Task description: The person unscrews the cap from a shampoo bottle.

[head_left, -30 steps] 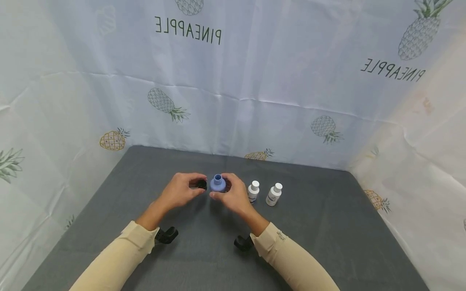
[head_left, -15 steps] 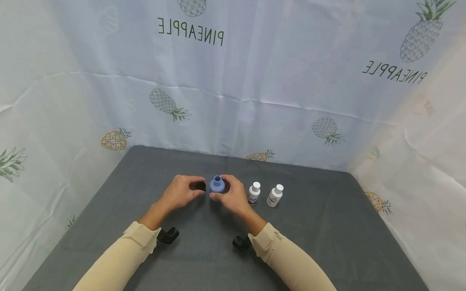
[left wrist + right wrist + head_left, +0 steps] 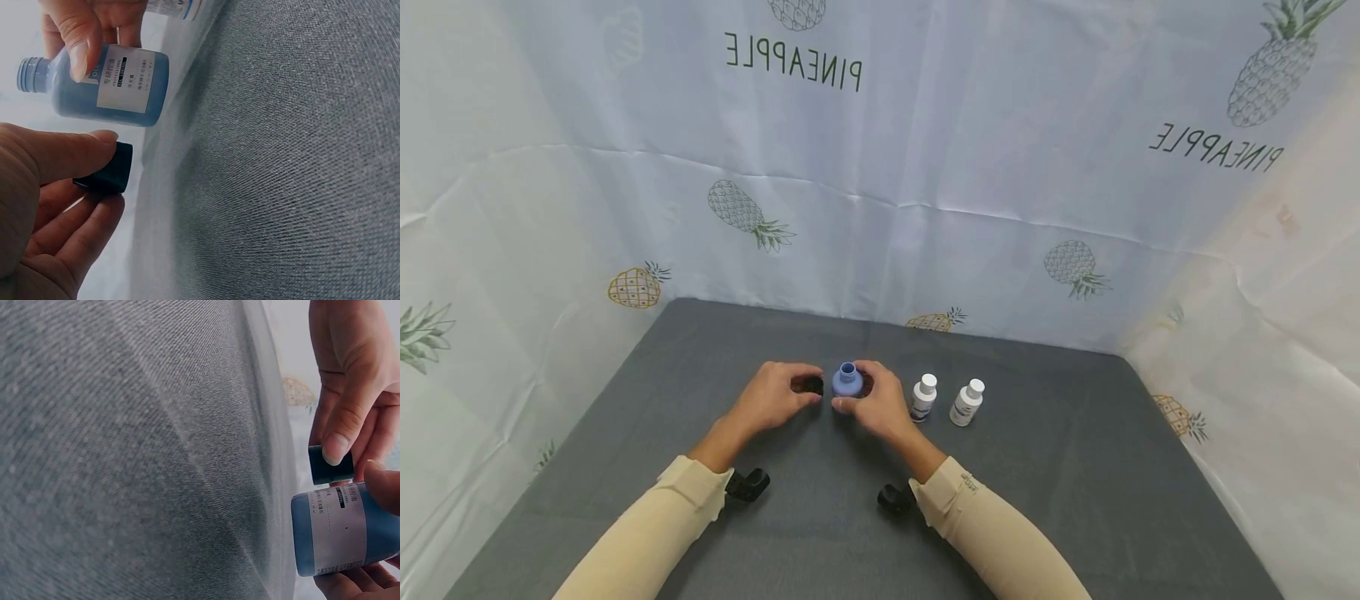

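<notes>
My left hand (image 3: 772, 396) pinches a small black screw cap (image 3: 115, 172) between thumb and fingers. Just to its right, my right hand (image 3: 882, 402) grips a blue plastic bottle (image 3: 847, 385) by its side. The bottle stands upright, with its threaded neck (image 3: 34, 75) uncovered and its mouth facing up. A white printed label (image 3: 340, 528) shows on its body in both wrist views. Cap and bottle are apart, the cap held low beside the bottle. Whether the bottle's base touches the table is hard to tell.
Two white bottles with white caps, a nearer-hand one (image 3: 922, 398) and one farther right (image 3: 966, 404), stand right of my right hand. The grey cloth-covered table (image 3: 820, 533) ends at a pineapple-print curtain (image 3: 880, 167) behind and at both sides.
The black cap has shifted slightly left, away from the blue bottle, with my left hand. Both grips stay the same, and the white bottles have not moved on the table.
</notes>
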